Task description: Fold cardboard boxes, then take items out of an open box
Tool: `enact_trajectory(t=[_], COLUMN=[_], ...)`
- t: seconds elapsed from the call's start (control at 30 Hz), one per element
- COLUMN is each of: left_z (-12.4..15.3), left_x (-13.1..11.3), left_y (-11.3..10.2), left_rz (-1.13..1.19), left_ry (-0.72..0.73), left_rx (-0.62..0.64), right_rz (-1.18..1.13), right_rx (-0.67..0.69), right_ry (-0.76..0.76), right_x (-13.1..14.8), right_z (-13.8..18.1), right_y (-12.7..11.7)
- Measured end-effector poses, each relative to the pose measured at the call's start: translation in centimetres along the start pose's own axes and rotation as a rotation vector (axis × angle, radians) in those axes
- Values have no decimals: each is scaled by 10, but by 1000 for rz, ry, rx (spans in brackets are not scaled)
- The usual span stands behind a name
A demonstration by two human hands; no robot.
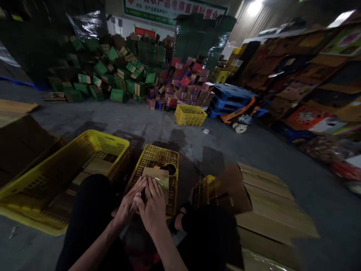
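Small cardboard box lies on upturned yellow crate, near crate's middle, its near part under the hands. Far edge runs across crate. Box reaches from hands toward crate's far end; true long axis unclear in dim light.

Left hand and right hand side by side, touching, palms down at crate's near end. Fingers straight, flat on box, pointing away from person, pressing rather than gripping. Forearms rise from below between knees.

Dark round object touches box's far right corner. Larger yellow crate left of upturned crate; flat cardboard stack to its right.
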State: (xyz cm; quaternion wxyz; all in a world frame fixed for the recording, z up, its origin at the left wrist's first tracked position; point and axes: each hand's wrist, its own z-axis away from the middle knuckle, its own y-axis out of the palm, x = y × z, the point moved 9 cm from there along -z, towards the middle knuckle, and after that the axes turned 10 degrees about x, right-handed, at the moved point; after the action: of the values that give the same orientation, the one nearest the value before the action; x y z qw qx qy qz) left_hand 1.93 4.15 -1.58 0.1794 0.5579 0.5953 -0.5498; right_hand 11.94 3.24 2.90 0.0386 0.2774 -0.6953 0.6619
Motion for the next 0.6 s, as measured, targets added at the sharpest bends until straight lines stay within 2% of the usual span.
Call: enact_trajectory(t=[0.1, 0.33, 0.5, 0.6], left_z=[0, 2, 2, -3], left_x=[-1, -1, -9, -21], left_y=[6, 7, -3, 0], left_rz=[-76, -268, -357, -478], left_ry=[-3, 16, 43, 64], left_rx=[45, 23, -52, -65], right_rz=[35, 140, 94, 18], right_rx=[9, -59, -152, -175], right_ry=[-10, 38, 1, 2], right_x=[-8, -41, -54, -63], right_z=[9, 34, 51, 57], right_y=[-9, -15, -16, -18])
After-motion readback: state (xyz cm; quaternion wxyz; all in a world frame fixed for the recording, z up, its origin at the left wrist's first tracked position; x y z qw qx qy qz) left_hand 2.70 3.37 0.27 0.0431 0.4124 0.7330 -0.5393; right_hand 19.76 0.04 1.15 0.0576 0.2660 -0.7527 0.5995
